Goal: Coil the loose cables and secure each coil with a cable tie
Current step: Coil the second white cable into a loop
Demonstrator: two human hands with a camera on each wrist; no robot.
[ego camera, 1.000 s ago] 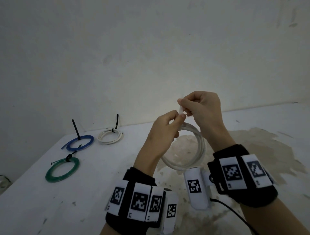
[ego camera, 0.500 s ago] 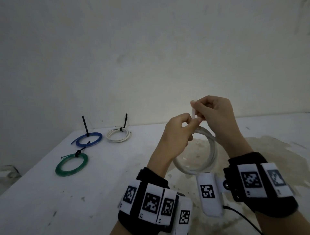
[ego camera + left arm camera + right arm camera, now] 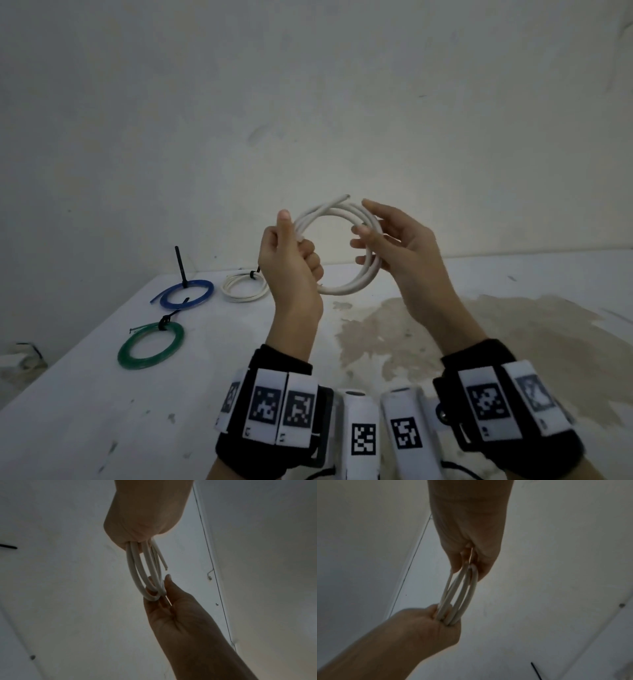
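Since a second ago both hands have lifted the white coil [image 3: 342,246] higher, up in front of the wall [image 3: 308,102]. The hands have spread to opposite sides of the loop. Earlier they met pinching at its top. Coil now faces the camera more squarely, well above the desk [image 3: 85,411].

Left to right: green coil [image 3: 150,346] lies flat near the left desk edge with a black tie [image 3: 163,322] on it. Behind it the blue coil [image 3: 187,294], its tie tail standing upright. Just right of it a small white coil [image 3: 244,289], tied, partly hidden behind the left wrist. All three unchanged on the desk.

Left hand [image 3: 291,257] grips the held coil's left side, fingers curled round the strands, thumb up along them. In the left wrist view the strands fan out from the fist [image 3: 137,527]. Held coil is a few turns of white cable, loosely round, strands slightly apart. One cut end [image 3: 346,197] sticks out at the top. No tie visible on it.

Right hand [image 3: 394,246] holds the right side, fingers curved round the strands, index finger extended above. In the right wrist view the strands pass between thumb and fingers [image 3: 471,555].

Desk has a brown stain [image 3: 445,329] at right. Black wristbands with markers sit on both wrists.
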